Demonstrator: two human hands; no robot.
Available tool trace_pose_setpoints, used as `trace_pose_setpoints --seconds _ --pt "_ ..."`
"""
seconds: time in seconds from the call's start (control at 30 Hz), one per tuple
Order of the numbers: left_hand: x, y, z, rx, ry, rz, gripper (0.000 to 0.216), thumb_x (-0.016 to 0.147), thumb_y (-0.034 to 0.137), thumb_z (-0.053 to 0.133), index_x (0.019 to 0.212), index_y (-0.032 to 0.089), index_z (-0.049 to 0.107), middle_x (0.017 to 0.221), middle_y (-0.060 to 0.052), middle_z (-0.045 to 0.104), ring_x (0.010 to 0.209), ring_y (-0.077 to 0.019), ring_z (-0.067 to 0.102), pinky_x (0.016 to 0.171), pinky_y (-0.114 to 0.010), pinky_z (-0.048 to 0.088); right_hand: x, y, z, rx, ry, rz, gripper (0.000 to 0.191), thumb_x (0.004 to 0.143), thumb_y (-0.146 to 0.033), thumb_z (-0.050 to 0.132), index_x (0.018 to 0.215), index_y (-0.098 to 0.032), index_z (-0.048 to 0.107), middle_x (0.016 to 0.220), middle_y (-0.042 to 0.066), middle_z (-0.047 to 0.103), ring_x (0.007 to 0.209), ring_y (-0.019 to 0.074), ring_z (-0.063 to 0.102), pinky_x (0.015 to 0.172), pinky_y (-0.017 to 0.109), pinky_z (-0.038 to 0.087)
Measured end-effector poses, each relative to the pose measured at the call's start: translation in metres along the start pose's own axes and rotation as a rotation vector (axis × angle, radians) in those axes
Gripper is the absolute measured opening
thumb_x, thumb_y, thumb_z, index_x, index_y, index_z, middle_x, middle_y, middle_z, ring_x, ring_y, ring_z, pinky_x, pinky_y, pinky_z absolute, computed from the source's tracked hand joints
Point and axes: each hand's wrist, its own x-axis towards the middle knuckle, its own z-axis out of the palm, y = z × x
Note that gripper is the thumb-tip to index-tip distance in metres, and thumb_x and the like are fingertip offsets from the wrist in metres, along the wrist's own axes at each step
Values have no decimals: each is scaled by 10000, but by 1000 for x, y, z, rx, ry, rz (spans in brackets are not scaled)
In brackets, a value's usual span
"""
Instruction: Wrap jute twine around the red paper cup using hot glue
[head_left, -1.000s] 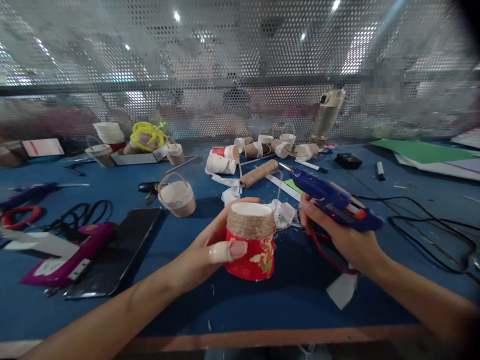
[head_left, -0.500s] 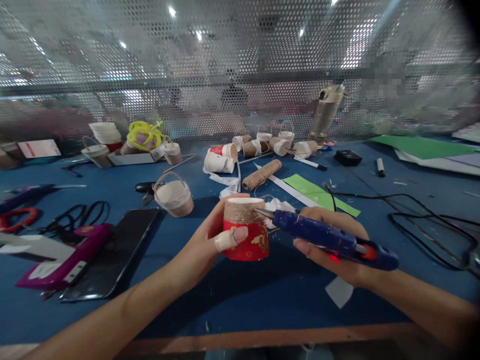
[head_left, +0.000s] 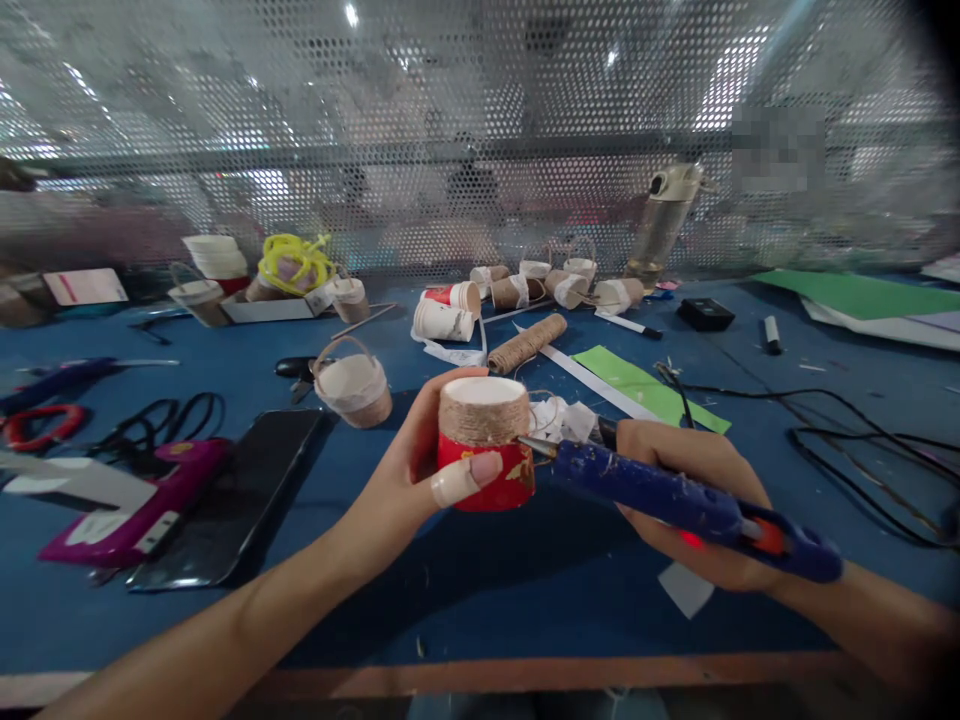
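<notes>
Glue gun (head_left: pixel 675 500) aimed at a twine-wrapped cup (head_left: pixel 486 443)

The right hand (head_left: pixel 694 480) is wrapped around the blue body. The long axis runs almost level, rising slightly leftward. The nozzle points left, its tip at the cup's side. The left hand (head_left: pixel 416 475), just left of the nozzle, clasps the red cup above the tabletop (head_left: pixel 525 600), thumb in front and fingers behind.

What stays out of sight at the craft table

The left hand (head_left: pixel 409 475) wraps the cup (head_left: pixel 484 440), its fingers lost behind it. The right hand (head_left: pixel 690 475) covers the grip of the glue gun (head_left: pixel 660 495) and part of a paper scrap (head_left: pixel 686 590). Both forearms run out of frame. Everything beyond the mesh screen (head_left: pixel 480 150) is a blur.
</notes>
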Motion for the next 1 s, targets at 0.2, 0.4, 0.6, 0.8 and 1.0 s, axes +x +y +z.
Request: trace_pose_setpoints --seconds 0.2,0.4,0.6,0.8,1.0 --pt "-3 -1 0 95 11 56 600 913 308 826 1429 383 529 1341 -18 696 1172 -256 709 973 -328 612 -4 1 3 -59 6 8 292 813 -108 653 752 -243 401 660 -64 452 559 114 390 559 306 283" --pt "1 1 6 158 52 50 602 888 324 854 1392 359 525 1325 -25 683 1158 -264 704 926 -323 626 -5 -2 5 -167 25 -23 269 824 -150 628 767 -252 386 667 -59 430 557 121 365 565 320 267" --pt "-1 5 6 138 71 76 601 876 333 862 1378 370 534 1272 -11 695 1100 -236 710 884 -291 625 -1 -1 0 -195 33 -40 325 825 -103 651 771 -254 368 652 -63 439 534 117 377 539 304 305" --pt "-2 3 5 140 57 99 618 880 310 860 1394 385 526 1298 -6 689 1123 -235 707 908 -296 622 -3 -1 2 -168 24 11 330 822 -105 658 753 -249 370 644 -66 439 538 114 370 526 296 296" --pt "-1 2 4 157 46 63 647 884 311 859 1441 363 534 1350 -16 699 1192 -254 698 970 -300 603 -7 -5 5 -159 27 -11 258 846 -147 611 748 -246 394 650 -52 466 552 122 398 563 319 282"
